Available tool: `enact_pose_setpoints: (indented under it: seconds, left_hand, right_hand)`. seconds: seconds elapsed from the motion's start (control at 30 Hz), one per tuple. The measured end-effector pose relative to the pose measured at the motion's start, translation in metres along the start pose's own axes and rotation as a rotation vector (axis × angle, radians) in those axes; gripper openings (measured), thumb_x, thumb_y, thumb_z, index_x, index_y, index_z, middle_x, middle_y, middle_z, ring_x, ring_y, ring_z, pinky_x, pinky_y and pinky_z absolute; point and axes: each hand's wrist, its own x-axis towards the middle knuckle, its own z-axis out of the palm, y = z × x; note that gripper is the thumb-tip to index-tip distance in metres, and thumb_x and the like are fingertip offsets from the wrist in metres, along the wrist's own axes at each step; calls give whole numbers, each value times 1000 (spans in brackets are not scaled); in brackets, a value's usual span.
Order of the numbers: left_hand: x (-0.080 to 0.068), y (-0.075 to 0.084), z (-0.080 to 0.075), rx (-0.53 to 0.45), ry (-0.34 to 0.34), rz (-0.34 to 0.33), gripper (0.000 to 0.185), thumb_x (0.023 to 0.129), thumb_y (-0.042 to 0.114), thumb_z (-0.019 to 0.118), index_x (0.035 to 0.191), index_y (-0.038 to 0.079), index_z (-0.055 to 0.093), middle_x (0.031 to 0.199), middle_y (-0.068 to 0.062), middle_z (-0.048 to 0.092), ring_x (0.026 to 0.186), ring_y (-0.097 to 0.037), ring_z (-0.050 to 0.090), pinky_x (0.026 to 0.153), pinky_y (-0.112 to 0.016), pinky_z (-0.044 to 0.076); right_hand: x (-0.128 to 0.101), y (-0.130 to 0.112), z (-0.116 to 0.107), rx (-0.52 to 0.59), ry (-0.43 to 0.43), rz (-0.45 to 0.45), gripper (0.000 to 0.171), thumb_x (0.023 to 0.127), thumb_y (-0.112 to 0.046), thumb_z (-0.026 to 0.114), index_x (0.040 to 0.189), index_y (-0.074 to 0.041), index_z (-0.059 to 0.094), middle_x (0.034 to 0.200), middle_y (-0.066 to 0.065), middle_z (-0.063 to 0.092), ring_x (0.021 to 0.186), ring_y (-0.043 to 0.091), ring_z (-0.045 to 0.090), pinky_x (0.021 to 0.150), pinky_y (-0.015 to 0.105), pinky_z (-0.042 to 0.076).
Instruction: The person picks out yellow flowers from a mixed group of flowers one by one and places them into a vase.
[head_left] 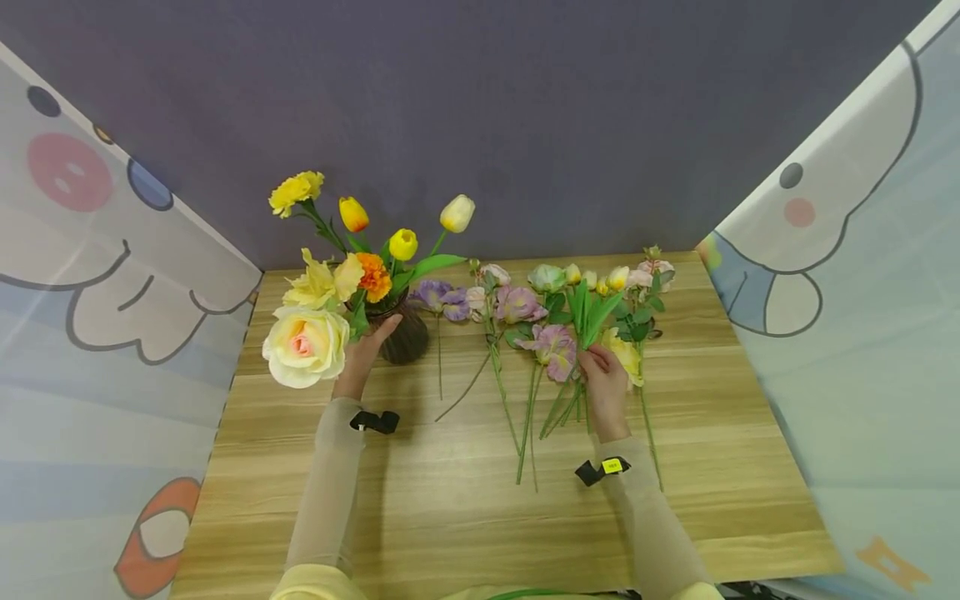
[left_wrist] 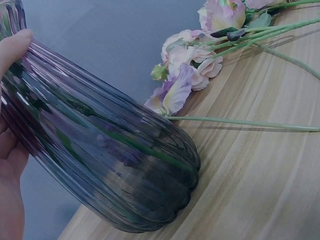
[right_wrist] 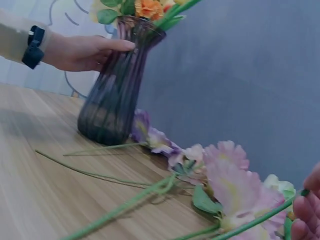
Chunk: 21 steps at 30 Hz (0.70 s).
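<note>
A dark, ribbed glass vase (head_left: 406, 337) stands at the left of the wooden table, seen close in the left wrist view. My left hand (head_left: 360, 360) grips its neck, thumb on the near side. Out of the vase rise a big cream rose (head_left: 306, 346), an orange carnation (head_left: 373, 277), a yellow carnation (head_left: 297, 193), a white tulip (head_left: 457, 214) and other yellow blooms. At the right, my right hand (head_left: 606, 387) pinches a green tulip stem (right_wrist: 265, 216) below its long leaves (head_left: 588, 312). Which bud belongs to that stem is hard to tell.
Several loose flowers lie along the table's back: a purple iris (head_left: 442, 298), pink-mauve blooms (head_left: 553, 350), a pale green bloom (head_left: 547, 277) and pink roses (head_left: 652, 273). Their stems point toward the front. A dark grey panel (head_left: 480, 125) stands behind the table (head_left: 465, 517).
</note>
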Motion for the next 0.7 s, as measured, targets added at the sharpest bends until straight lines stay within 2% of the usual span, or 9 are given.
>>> enact_pose_setpoints:
  seconds: [0.1, 0.2, 0.37, 0.5, 0.6, 0.7]
  left_hand:
    - [0, 2, 0, -62, -44, -101, 105, 94, 64, 62, 167, 22, 0, 174, -4, 0, 160, -22, 3, 130, -48, 10]
    - [1, 2, 0, -131, -75, -146, 103, 96, 66, 57, 166, 24, -5, 173, -3, -8, 160, -22, -3, 130, -48, 7]
    - [3, 1, 0, -129, -61, -63, 100, 97, 65, 58, 167, 23, 0, 174, -2, -2, 160, -20, 2, 130, -47, 9]
    - [2, 0, -1, 7, -10, 31, 103, 94, 64, 63, 167, 18, 6, 173, -4, 7, 159, -21, 9, 130, -47, 13]
    - [2, -1, -1, 35, 7, 20, 106, 92, 65, 66, 167, 18, 7, 173, -3, 8, 159, -21, 9, 130, -47, 13]
    - [2, -1, -1, -4, -21, -36, 107, 93, 67, 63, 167, 19, 3, 173, -4, 3, 159, -21, 5, 130, -47, 11]
  right_hand:
    - [-1, -1, 8, 71, -12, -21, 35, 103, -14, 64, 130, 6, 57, 96, -1, 67, 77, 8, 62, 66, 21, 52]
    - [-2, -4, 17, 136, -26, -55, 32, 102, -12, 66, 126, 7, 59, 89, -1, 68, 73, 8, 63, 62, 21, 51]
    - [-4, -12, 34, 216, -76, -116, 27, 101, -9, 67, 122, 5, 58, 82, 0, 70, 66, 13, 64, 56, 25, 55]
    - [-6, -22, 50, 257, -125, -177, 20, 101, -8, 65, 116, 4, 57, 79, 2, 71, 63, 15, 64, 49, 25, 51]
    - [-9, -32, 64, 280, -151, -233, 14, 101, -6, 65, 112, 2, 59, 80, 2, 72, 65, 13, 66, 52, 22, 51]
    - [-13, -45, 77, 297, -167, -289, 9, 101, -4, 64, 109, -2, 60, 82, 3, 72, 69, 12, 68, 60, 23, 55]
